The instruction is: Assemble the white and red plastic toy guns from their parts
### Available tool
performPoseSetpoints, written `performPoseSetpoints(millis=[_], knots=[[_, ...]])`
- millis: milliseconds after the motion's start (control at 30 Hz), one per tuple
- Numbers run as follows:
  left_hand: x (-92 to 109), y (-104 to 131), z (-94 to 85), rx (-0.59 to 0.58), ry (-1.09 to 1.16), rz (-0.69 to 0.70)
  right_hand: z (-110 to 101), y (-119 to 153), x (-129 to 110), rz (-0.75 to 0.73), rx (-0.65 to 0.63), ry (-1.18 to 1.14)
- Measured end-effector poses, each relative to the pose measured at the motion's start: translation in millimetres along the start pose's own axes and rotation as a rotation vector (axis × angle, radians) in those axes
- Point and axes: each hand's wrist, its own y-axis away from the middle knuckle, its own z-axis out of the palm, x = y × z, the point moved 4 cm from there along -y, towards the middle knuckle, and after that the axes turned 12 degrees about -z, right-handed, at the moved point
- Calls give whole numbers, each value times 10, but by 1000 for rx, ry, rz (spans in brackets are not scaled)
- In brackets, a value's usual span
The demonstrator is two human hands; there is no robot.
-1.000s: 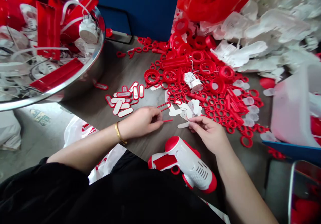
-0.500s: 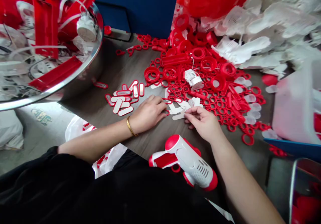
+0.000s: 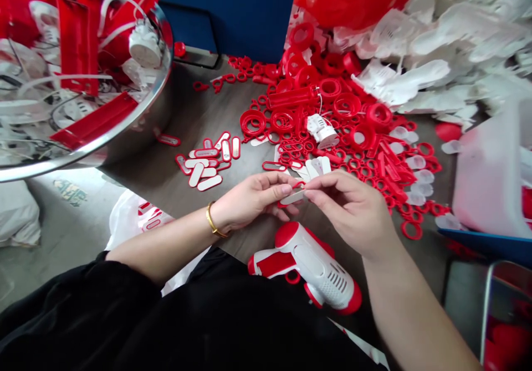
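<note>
My left hand (image 3: pixel 261 196) is closed on a red oval frame (image 3: pixel 298 184), only partly visible between the fingers. In my right hand (image 3: pixel 347 202), thumb and forefinger pinch one end of a white rounded strip (image 3: pixel 292 197), which lies against the red frame. Just beyond my fingers are loose white strips (image 3: pixel 318 166) and another red oval frame (image 3: pixel 273 166). Left of them sits a group of white strips set in red frames (image 3: pixel 205 153). Nearer my body, a white-and-red hairdryer-like plastic body (image 3: pixel 318 266) lies on its side.
A metal bowl (image 3: pixel 164 83) full of red and white parts stands at left. Red rings and housings (image 3: pixel 332 105) are heaped at the back, with a white motor unit (image 3: pixel 322 132) on top. White shells (image 3: pixel 465 44) pile up behind a translucent bin (image 3: pixel 482 177) at right.
My left hand has lifted the red oval frame off the table and turned. My right hand has brought the white strip up to it. Both hands are now close together.
</note>
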Motion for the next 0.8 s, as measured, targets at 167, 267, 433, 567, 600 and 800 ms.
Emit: performPoseSetpoints(millis=[167,267,433,567,600,800], knots=[[-37,36,57,-21,-41,50,-1,-19,-65,-47,-9,69],[-24,80,59,40,-147,138,25,54,-22,-51,24,34],[-2,103,-93,236,-309,227,108,162,318,107,-179,143],[3,83,-225,349,-461,205,206,18,496,167,-446,376],[9,88,-253,368,-489,198,214,-42,509,182,-459,403],[140,358,-581,516,-776,158,130,-154,480,178,-359,565]])
